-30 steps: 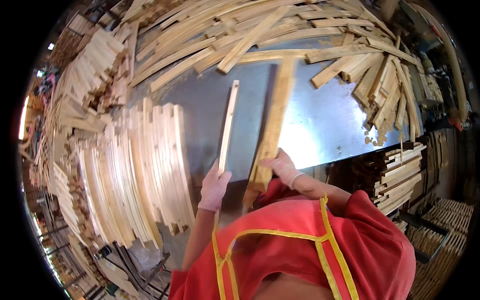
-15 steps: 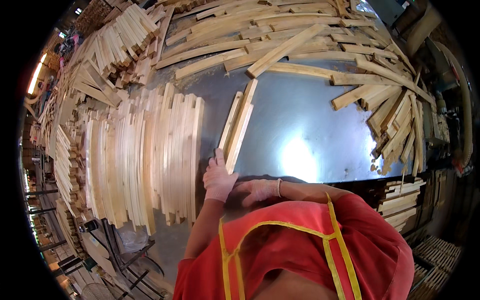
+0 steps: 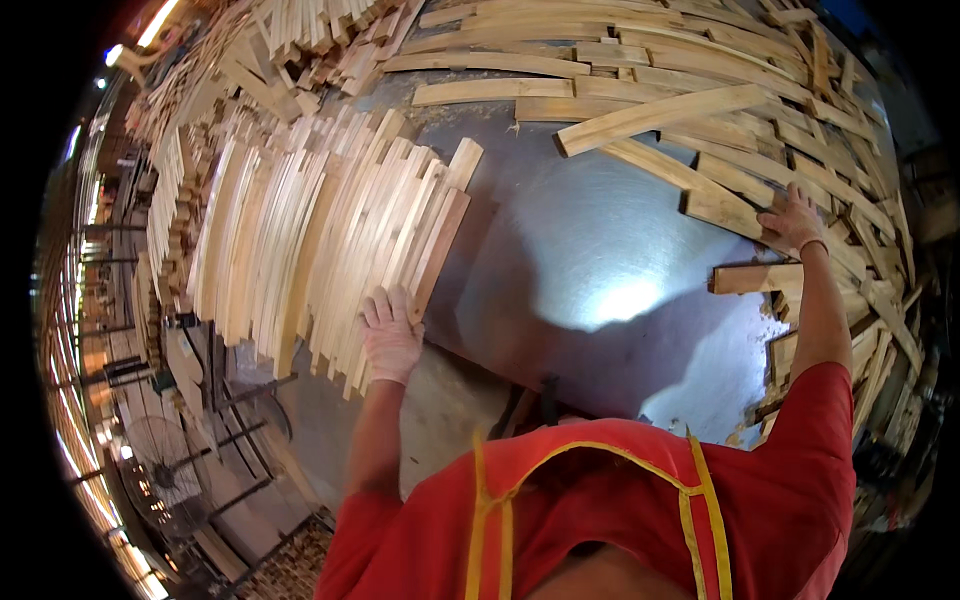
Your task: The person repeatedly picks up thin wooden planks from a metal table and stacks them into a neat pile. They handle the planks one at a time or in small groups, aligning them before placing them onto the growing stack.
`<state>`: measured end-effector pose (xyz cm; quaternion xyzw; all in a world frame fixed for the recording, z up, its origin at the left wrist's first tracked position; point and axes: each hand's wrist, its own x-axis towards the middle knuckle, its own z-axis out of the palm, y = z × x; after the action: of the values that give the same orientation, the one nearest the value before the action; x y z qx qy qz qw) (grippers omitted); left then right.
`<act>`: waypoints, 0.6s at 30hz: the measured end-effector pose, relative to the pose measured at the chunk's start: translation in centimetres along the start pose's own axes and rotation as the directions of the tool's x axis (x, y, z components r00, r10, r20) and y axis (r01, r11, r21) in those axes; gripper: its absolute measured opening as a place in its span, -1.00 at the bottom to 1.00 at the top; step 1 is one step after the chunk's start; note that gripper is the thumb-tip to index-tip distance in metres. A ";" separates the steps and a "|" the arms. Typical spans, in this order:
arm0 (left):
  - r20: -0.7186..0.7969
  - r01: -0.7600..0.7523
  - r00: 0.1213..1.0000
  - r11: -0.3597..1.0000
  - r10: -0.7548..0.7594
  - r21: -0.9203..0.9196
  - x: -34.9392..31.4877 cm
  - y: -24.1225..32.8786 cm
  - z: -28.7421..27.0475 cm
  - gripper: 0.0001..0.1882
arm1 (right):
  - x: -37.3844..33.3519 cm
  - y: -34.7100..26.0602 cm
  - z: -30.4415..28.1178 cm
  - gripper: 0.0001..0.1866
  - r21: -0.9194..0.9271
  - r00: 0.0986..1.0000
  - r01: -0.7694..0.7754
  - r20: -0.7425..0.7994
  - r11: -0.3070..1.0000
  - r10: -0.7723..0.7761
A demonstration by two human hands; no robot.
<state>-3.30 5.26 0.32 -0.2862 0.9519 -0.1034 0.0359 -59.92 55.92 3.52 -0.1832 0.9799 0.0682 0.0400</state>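
Note:
My left hand (image 3: 391, 338), in a pale glove, lies with fingers spread over the near ends of a row of light wooden slats (image 3: 330, 215). The slats stand side by side, close together, with uneven ends. At the row's right edge is a reddish-brown slat (image 3: 441, 252), touching its neighbours. My right hand (image 3: 797, 221), also gloved, reaches out to the right. Its thumb and fingers are apart over a loose board (image 3: 728, 212) at the edge of a jumbled pile. Part of that board is hidden by other boards and the hand.
Grey metal tabletop (image 3: 560, 225) shows between row and pile. One board (image 3: 660, 117) lies askew over several others at the back. More slats (image 3: 300, 30) are heaped at the far left. A spoked wheel (image 3: 160, 460) stands at lower left, beyond the table edge.
The few slats by my left hand have joined the row's right edge. My right hand has moved from beside the left to the pile on the right. The view has turned.

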 end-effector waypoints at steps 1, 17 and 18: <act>0.066 0.020 0.998 1.000 -0.020 0.003 0.0 -0.3 -0.2 -0.03 | 0.6 0.7 0.2 0.14 0.002 0.997 -0.030 0.069 1.000 0.030; 0.097 -0.404 0.864 0.796 0.493 -0.451 -5.0 14.1 -4.9 0.07 | -20.2 -17.6 -1.9 -0.06 0.197 0.604 0.758 0.151 0.622 -0.783; 0.034 -0.450 0.852 0.764 0.523 -0.463 -6.8 14.1 -3.6 0.06 | -21.2 -18.5 -2.0 -0.08 0.157 0.630 0.755 0.097 0.637 -0.771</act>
<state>-5.61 21.13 0.83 -0.0366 0.9854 0.1497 0.0729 -33.57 46.03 5.45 -0.5725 0.8059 0.0090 0.1503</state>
